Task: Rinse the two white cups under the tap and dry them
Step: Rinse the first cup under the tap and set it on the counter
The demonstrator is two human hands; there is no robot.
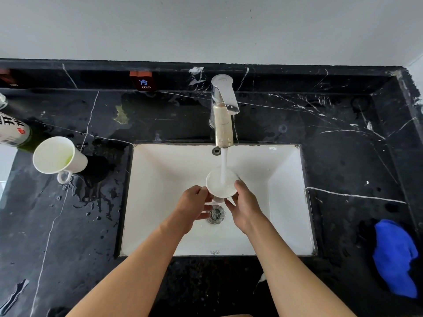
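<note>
Over the white sink [286,202] I hold one white cup [216,185] upright under the chrome tap [223,110]. Water streams from the spout into the cup's mouth. My left hand [194,205] grips the cup's left side and my right hand [243,205] grips its right side. A second white cup [57,157] with a handle stands on the black marble counter left of the sink, with a yellowish tint inside. A blue cloth [393,257] lies crumpled on the counter at the right.
The drain plug [216,215] sits in the sink bottom below the held cup. Water is spilled on the counter [96,186] around the second cup. A printed bottle [12,131] lies at the far left. A "COLD" label [143,82] sits on the back ledge.
</note>
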